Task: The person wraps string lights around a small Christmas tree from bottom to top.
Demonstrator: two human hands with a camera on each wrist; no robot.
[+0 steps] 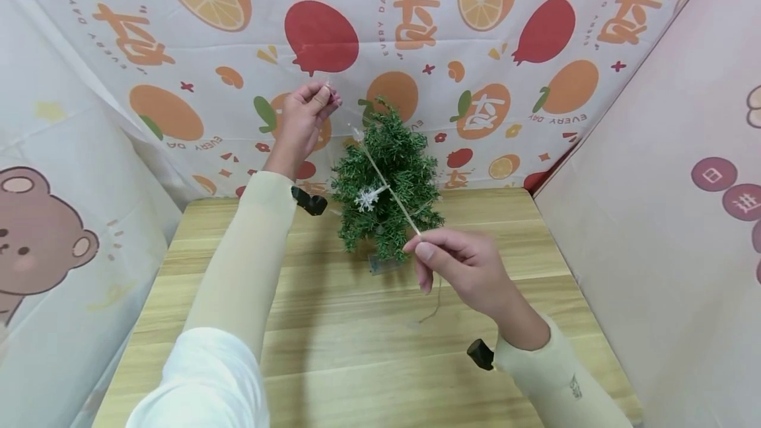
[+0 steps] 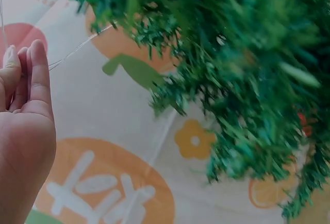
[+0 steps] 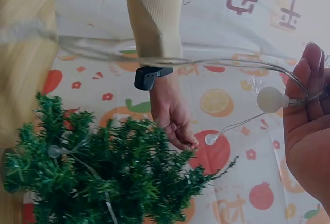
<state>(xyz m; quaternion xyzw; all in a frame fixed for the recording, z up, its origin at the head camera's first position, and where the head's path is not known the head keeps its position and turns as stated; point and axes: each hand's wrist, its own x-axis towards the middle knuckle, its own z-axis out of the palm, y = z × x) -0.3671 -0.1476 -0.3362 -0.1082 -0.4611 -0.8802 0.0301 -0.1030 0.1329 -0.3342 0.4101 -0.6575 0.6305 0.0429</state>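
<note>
A small green artificial Christmas tree [image 1: 410,167] stands at the back of the table, with a thin strand of string lights [image 1: 403,209] stretched slantwise before it. My right hand [image 1: 466,269] pinches this strand between thumb and fingertips, front right of the tree. A white snowflake [image 1: 366,199] hangs off the strand against the branches. Behind and left of the tree, my left hand [image 1: 306,117] is raised, its thumb and fingers pinching a thin clear wire [image 2: 77,49]. Beside my right fingers in the right wrist view is a round white bulb [image 3: 271,100]; a smaller clear bulb [image 3: 55,151] lies on the branches.
The wood-grain table [image 1: 368,362] carries the tree on a small base [image 1: 383,265]. A loose wire end [image 1: 434,309] dangles below my right hand. Fruit-printed cloth [image 1: 238,84] hangs right behind the tree, with pale cloth walls [image 1: 654,269] at both sides.
</note>
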